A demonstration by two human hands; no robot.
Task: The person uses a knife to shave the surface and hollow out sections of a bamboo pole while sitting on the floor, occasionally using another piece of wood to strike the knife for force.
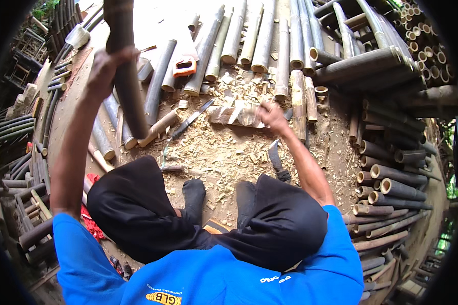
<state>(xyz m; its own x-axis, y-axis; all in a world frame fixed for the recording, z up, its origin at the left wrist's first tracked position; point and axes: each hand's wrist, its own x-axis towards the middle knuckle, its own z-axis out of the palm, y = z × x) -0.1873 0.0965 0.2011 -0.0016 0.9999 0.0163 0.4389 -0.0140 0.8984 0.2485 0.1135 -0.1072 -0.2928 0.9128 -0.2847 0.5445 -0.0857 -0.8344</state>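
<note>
Nearest the camera: blue shirt sleeves, dark trousers over bent knees, dark socks planted in a bed of pale wood chips (224, 147).

Just right of the feet a curved dark-bladed knife (276, 158) lies loose on the chips, untouched. A second long straight blade (191, 121) lies left of centre, also free.

Right hand (270, 116): low, blurred, resting at the right end of a short pale wooden chopping block (234, 116). Fingers look curled, but whether they grip anything cannot be told (motion smear).

Left hand (106, 68): raised, fist wrapped firmly round a long dark brown bamboo pole (126, 76), held steeply upright, its lower end hanging above the ground left of the block.

Further out: an orange-handled handsaw (184, 60) lies among cut grey-green bamboo lengths (262, 35) laid side by side. Stacked bamboo tubes (392, 188), open ends showing, fill the right side.

Judgement on technique: the pole's foot should seat squarely on the block before any cut, the left grip kept high and clear of the working end, the right hand clearing chips off the face first so the pole does not skid.
</note>
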